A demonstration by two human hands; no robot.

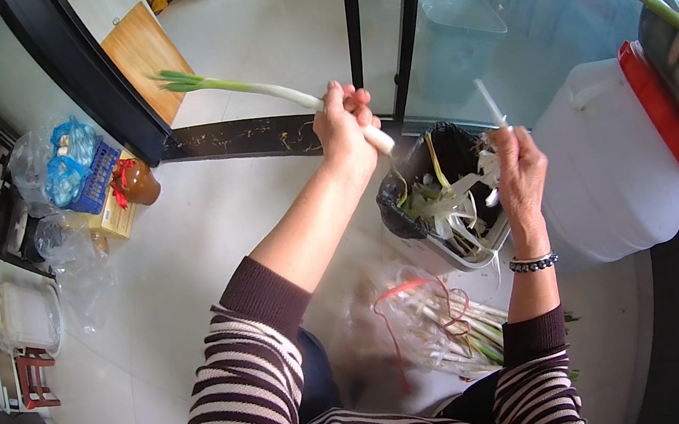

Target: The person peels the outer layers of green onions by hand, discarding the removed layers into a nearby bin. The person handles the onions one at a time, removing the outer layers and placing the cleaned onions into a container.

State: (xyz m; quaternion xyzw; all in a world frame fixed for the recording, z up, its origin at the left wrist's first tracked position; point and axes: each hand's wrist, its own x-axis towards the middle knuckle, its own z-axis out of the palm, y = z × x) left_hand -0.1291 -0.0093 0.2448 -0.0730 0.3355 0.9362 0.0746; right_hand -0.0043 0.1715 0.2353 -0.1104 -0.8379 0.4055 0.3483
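My left hand [346, 127] is closed around the white lower stalk of a green onion [263, 89]; its green top points to the upper left. Over the right side of a waste bin [474, 263] with a black liner, my right hand [519, 170] holds pale peeled onion layers [489, 166]. Below my left hand, a strip hangs towards the bin's edge. Onion peelings [447, 206] lie inside the bin. On the floor before me, more green onions [468, 325] rest in and beside a clear plastic bag [392, 318] with red ties.
At right stands a large white plastic drum [610, 164] with a red lid [663, 114] and a green stalk [673, 17] above it. A glass door [475, 17] is ahead. At left are a brown jar [136, 181], a blue basket [95, 180] and plastic bags.
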